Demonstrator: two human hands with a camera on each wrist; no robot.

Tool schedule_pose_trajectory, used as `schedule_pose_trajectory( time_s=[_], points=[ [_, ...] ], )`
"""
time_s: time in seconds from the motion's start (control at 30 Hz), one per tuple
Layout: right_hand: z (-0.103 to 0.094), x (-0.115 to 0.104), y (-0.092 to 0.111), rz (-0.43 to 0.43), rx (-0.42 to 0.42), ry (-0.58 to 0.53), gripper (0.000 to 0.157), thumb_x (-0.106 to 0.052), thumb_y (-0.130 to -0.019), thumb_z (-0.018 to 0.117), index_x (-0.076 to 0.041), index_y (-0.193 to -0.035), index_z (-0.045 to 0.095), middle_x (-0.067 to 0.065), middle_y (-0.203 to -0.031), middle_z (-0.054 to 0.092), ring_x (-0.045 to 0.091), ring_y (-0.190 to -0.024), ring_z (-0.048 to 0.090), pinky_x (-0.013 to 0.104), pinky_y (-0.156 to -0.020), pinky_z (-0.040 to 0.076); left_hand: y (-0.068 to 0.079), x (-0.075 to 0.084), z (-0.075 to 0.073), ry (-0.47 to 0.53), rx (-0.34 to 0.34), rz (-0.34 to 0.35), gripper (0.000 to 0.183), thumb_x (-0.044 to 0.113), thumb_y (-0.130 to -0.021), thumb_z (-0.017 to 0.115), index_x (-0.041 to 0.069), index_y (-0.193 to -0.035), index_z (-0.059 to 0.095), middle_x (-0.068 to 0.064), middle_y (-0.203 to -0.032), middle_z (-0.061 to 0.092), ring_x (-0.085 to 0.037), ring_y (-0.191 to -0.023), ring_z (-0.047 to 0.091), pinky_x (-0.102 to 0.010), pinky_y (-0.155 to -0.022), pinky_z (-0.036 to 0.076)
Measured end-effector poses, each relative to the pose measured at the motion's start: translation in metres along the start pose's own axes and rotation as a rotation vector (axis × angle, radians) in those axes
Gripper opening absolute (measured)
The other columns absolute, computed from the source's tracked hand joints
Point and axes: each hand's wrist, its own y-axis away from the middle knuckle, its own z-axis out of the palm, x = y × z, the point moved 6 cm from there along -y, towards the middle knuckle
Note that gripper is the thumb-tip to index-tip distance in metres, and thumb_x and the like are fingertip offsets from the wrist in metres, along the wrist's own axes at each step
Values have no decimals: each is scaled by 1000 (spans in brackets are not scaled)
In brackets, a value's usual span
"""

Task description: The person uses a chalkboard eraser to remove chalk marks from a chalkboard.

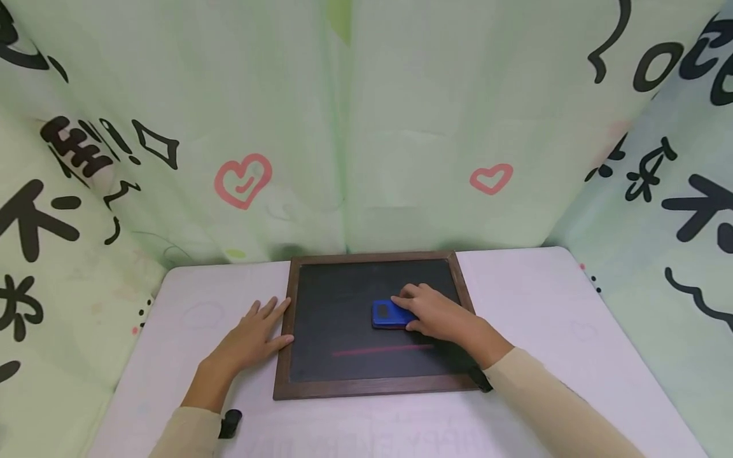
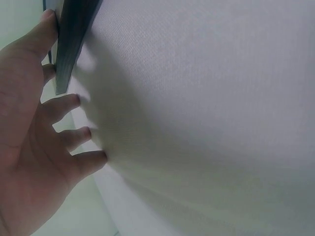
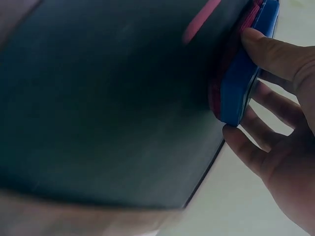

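Note:
A chalkboard with a brown wooden frame lies on the white table. Across its lower part runs a pink chalk line. My right hand grips a blue eraser on the board, above that line. In the right wrist view the thumb and fingers hold the blue eraser by its edges, its reddish pad against the dark surface. My left hand has its fingers spread, touching the left side of the frame. The left wrist view shows the thumb on the frame's edge and other fingertips on the table.
The white table extends on both sides of the board. Pale green curtains with dark lettering and pink hearts hang behind and at both sides. A black strap piece shows at the left wrist.

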Motion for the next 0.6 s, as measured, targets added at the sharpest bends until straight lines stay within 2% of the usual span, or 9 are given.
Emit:
schedule_pose_trajectory(
  time_s=[0.27,0.6],
  points=[
    [-1,-26,-31,-20,-27,30,63,-25,-94,78,-6,-150,54,14,-140,58,32,-120,58,45,-100,53,-4,2,-2,-4,-3,2,79,47,-101,64,15,-165,29,-24,-167,30,-60,-150,22,-77,-109,34],
    [3,-60,-70,-34,-92,56,62,-30,-98,73,-10,-153,52,13,-145,55,31,-126,57,43,-106,51,0,4,-3,9,-16,-7,79,45,-101,64,14,-164,29,-26,-166,30,-61,-149,22,-78,-108,34]
  ],
)
